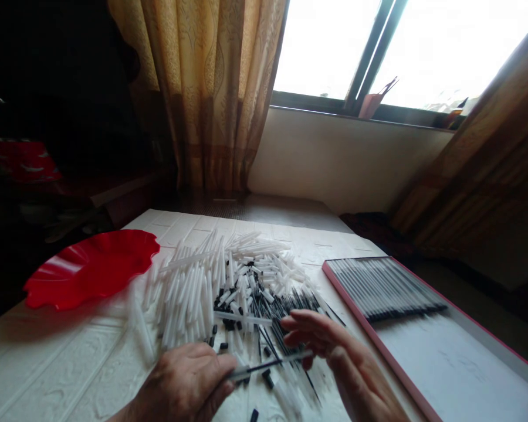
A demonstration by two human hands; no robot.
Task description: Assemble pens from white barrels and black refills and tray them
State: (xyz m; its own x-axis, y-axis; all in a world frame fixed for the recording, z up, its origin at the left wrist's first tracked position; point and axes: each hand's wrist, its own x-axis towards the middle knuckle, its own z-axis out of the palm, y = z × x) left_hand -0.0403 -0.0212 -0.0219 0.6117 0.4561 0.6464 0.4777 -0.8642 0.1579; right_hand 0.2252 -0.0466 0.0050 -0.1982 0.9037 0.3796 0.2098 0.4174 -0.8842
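My left hand (187, 378) is closed around one end of a thin pen (273, 362), a translucent tube with a dark refill, tilted slightly up to the right. The pen's far end reaches the fingers of my right hand (334, 351), which are curved and apart; blur hides whether they touch it. Beneath and beyond my hands lie a pile of white pen barrels (187, 296), loose black refills (286, 305), and small black plugs (268, 380). More short whitish pieces (286, 269), probably caps, lie at the back of the pile.
To the right, a pink-edged tray (449, 363) holds a row of pens (389, 287) with dark ends. A red wavy-rimmed bowl (92, 266) stands at the left on the white brick-patterned tabletop (39, 357). Behind are a curtain (215, 88) and a window with a pink cup (370, 105).
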